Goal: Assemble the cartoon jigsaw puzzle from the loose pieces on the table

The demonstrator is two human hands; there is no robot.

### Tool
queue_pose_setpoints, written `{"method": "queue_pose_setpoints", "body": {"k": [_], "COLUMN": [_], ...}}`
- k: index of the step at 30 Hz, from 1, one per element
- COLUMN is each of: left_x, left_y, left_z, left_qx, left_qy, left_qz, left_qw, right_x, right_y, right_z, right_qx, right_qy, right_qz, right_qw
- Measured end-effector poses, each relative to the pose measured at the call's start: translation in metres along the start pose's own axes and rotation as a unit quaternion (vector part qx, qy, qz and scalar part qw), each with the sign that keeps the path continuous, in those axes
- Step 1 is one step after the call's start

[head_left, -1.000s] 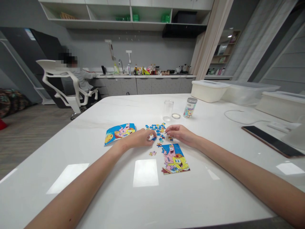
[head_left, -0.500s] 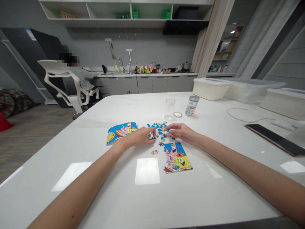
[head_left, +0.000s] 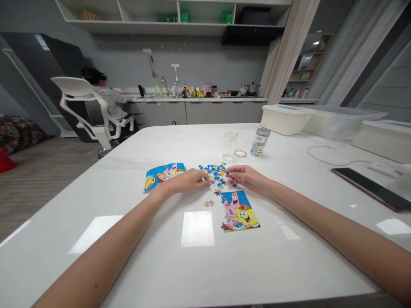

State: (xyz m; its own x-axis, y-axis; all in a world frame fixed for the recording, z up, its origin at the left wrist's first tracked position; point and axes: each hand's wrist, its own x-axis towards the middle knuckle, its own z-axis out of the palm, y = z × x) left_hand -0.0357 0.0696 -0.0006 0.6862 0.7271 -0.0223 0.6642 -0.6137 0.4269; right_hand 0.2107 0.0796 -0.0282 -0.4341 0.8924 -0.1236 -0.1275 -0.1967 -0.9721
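Note:
Loose puzzle pieces (head_left: pixel 215 170), mostly blue, lie in a pile on the white table (head_left: pixel 154 265). My left hand (head_left: pixel 192 180) rests at the pile's left side, fingers closed near some pieces; what they hold, if anything, is hidden. At the right side, my right hand (head_left: pixel 245 177) pinches a small dark blue piece between thumb and fingertips. Nearer to me is a joined section of puzzle (head_left: pixel 240 211) with a pink and a yellow cartoon figure. A small joined cluster (head_left: pixel 209 203) lies left of it. The picture sheet (head_left: pixel 163 174) is partly behind my left hand.
Behind the pile stand a clear jar (head_left: pixel 230 145), a lid (head_left: pixel 240 153) and a labelled jar (head_left: pixel 260 142). A phone (head_left: pixel 372 188), cable and storage boxes (head_left: pixel 287 119) are on the right. A person (head_left: pixel 111 102) sits at the far left.
My left fingers have drawn together and lowered at the pile's edge. My right thumb and fingers have closed on a piece. The view has shifted slightly.

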Motion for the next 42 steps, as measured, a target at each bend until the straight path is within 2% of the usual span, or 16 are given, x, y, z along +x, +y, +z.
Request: {"method": "queue_pose_setpoints", "body": {"k": [9, 19, 26, 29, 34, 42], "left_x": [-0.002, 0.000, 0.001, 0.002, 0.003, 0.003], "left_y": [0.001, 0.003, 0.005, 0.006, 0.008, 0.008], "left_z": [0.001, 0.007, 0.008, 0.009, 0.010, 0.011], "left_qx": [-0.001, 0.011, 0.019, 0.031, 0.042, 0.049], "left_qy": [-0.008, -0.006, 0.000, 0.007, 0.014, 0.014], "left_qz": [-0.033, -0.007, -0.016, -0.016, -0.023, -0.032], "left_qw": [0.999, 1.000, 1.000, 0.999, 0.999, 0.998], "right_x": [0.001, 0.002, 0.002, 0.002, 0.000, 0.006], "right_y": [0.001, 0.001, 0.002, 0.000, -0.003, -0.006], "right_z": [0.000, -0.002, -0.002, -0.002, -0.001, -0.008], "right_qx": [-0.006, -0.005, 0.000, -0.009, 0.008, 0.083], "right_qy": [0.005, 0.002, -0.001, -0.023, -0.020, 0.044], "right_qz": [0.002, 0.014, -0.001, 0.019, 0.023, 0.055], "right_qw": [1.000, 1.000, 1.000, 1.000, 1.000, 0.994]}}
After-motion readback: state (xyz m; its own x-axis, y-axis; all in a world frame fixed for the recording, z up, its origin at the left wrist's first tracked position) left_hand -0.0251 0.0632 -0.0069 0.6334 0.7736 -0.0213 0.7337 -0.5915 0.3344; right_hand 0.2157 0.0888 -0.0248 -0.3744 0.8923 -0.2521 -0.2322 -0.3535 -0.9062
